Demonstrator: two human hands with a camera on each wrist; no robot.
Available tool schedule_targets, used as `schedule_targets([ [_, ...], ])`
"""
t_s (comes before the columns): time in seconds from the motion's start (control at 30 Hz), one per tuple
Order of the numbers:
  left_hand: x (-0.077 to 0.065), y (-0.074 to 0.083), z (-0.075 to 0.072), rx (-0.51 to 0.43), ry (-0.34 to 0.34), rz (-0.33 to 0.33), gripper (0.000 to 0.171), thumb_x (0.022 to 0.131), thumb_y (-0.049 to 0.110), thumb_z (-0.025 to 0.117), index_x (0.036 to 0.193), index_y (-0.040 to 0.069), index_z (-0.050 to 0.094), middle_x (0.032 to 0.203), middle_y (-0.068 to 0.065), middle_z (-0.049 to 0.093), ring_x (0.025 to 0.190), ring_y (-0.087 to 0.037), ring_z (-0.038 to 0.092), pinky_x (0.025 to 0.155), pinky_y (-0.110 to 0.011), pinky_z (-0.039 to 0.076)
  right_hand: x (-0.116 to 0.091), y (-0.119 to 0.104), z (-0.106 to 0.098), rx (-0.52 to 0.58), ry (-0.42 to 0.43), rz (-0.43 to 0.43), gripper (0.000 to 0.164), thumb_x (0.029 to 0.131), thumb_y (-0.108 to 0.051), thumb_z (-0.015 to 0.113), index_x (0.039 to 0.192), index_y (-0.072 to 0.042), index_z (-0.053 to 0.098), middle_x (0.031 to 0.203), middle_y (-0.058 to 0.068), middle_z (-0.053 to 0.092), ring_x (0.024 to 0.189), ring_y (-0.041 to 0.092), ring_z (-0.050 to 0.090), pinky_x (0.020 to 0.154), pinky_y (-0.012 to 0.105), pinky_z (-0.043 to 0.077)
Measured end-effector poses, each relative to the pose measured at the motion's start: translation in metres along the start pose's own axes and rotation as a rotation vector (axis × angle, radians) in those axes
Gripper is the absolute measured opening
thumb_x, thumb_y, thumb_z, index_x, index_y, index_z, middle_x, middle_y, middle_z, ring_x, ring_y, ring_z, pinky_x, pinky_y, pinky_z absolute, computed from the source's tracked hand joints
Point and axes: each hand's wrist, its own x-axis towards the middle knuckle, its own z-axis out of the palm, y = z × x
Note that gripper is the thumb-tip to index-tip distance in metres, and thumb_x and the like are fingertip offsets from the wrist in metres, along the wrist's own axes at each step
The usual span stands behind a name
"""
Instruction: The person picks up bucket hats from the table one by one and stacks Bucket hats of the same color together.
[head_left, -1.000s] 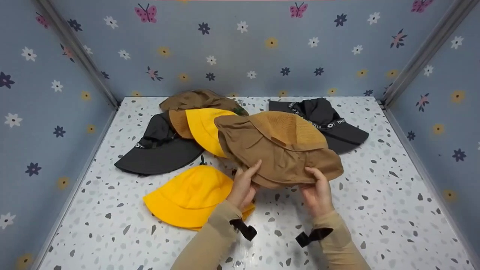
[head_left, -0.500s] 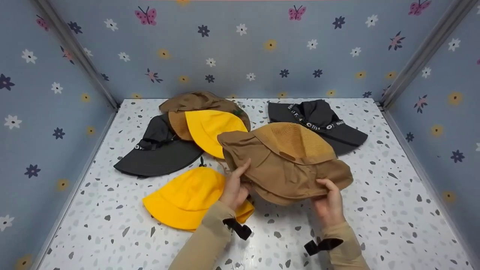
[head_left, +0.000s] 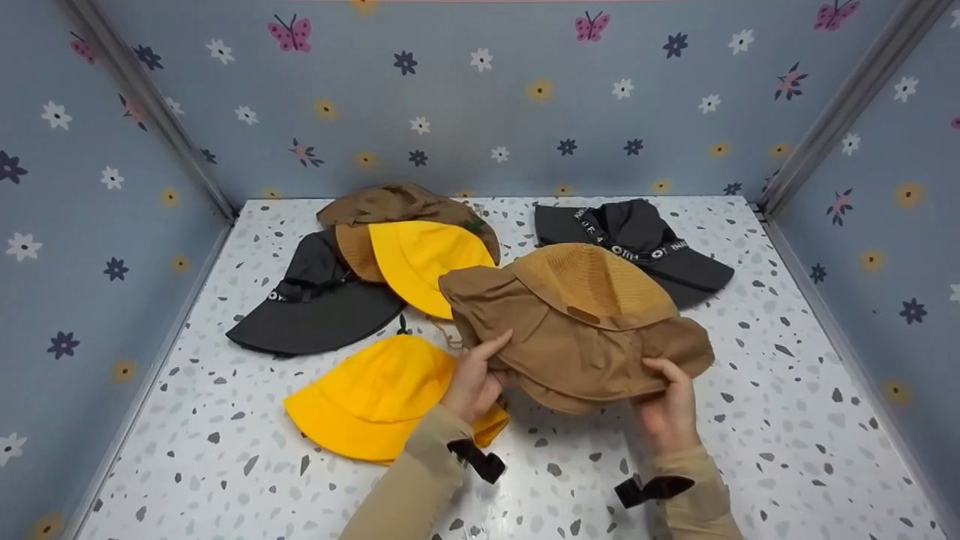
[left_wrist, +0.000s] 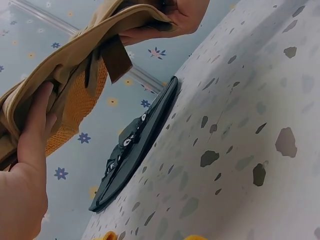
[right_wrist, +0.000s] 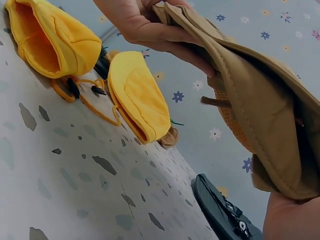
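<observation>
A brown bucket hat [head_left: 570, 337] with a tan mesh crown is held above the table by both hands. My left hand [head_left: 476, 382] grips its brim on the left, thumb on top. On the right, my right hand [head_left: 667, 405] pinches the brim with the thumb over the edge. In the left wrist view the underside of the brown hat [left_wrist: 65, 65] and a small dark brown tab show. The right wrist view has the folded brim of the same hat [right_wrist: 265, 105] between the two hands. Just left of my left hand lies a yellow bucket hat [head_left: 375, 397].
A black hat [head_left: 322, 315], another yellow hat [head_left: 420, 262] and a brown hat [head_left: 405, 202] lie overlapping at the back left. Behind the held hat, a black hat with white lettering [head_left: 682, 274] rests at the back right. Flowered walls [head_left: 480, 97] enclose the speckled table [head_left: 787, 420].
Both hands have brought the brown hat toward me and to the right, mostly in the first half second. More of the back yellow hat shows now. The hats on the table have stayed put.
</observation>
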Motion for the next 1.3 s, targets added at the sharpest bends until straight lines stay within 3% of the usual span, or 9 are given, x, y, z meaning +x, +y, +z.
schedule_targets([
  [0.3,-0.005,-0.01,0.003,-0.071,-0.015,0.029,0.041,0.097,-0.002,0.056,0.136,0.0,0.044,0.116,-0.005,0.067,0.107,-0.023,0.067,0.097,-0.046,0.053,-0.001,0.004,-0.002,0.078,0.013,0.013,0.023,0.103,-0.01,0.045,0.124,-0.015,0.052,0.12,-0.003,0.061,0.108,0.014,0.058,0.097,0.029,0.047],
  [0.63,-0.006,-0.015,0.003,-0.03,-0.022,0.028,0.05,0.096,0.002,0.058,0.143,0.004,0.04,0.128,-0.01,0.064,0.119,-0.028,0.063,0.104,-0.05,0.048,-0.004,-0.001,-0.007,0.145,0.038,-0.044,0.022,0.103,-0.009,0.047,0.121,-0.013,0.059,0.119,-0.003,0.066,0.112,0.014,0.057,0.102,0.027,0.043],
  [0.8,-0.003,-0.016,0.004,-0.041,-0.041,0.053,0.057,0.099,0.007,0.057,0.15,0.012,0.034,0.146,-0.013,0.05,0.132,-0.029,0.052,0.11,-0.046,0.044,-0.005,-0.006,-0.012,0.152,0.053,-0.054,0.02,0.102,-0.009,0.047,0.119,-0.011,0.058,0.117,-0.002,0.065,0.112,0.013,0.058,0.101,0.026,0.044],
  [0.93,-0.002,-0.016,0.003,-0.01,-0.048,0.048,0.063,0.099,0.019,0.06,0.154,0.016,0.028,0.154,-0.011,0.04,0.141,-0.027,0.042,0.115,-0.042,0.038,-0.006,-0.01,-0.019,0.126,0.073,-0.061,0.02,0.103,-0.008,0.045,0.12,-0.012,0.055,0.118,-0.002,0.062,0.111,0.013,0.056,0.099,0.027,0.046],
  [1.13,0.0,-0.016,-0.002,0.11,-0.082,0.031,0.06,0.1,0.045,0.055,0.147,0.011,0.043,0.147,-0.008,0.05,0.135,-0.023,0.048,0.118,-0.041,0.034,-0.011,-0.018,-0.032,0.073,0.099,-0.064,0.023,0.102,-0.005,0.046,0.122,-0.014,0.051,0.12,-0.004,0.059,0.112,0.012,0.055,0.1,0.028,0.045],
  [1.3,0.001,-0.018,-0.004,0.084,-0.066,0.039,0.055,0.1,0.04,0.056,0.142,0.005,0.047,0.137,-0.008,0.058,0.126,-0.02,0.056,0.115,-0.037,0.039,-0.016,-0.024,-0.043,0.045,0.123,-0.059,0.021,0.101,-0.004,0.047,0.119,-0.014,0.052,0.116,-0.004,0.06,0.108,0.012,0.057,0.097,0.028,0.046],
])
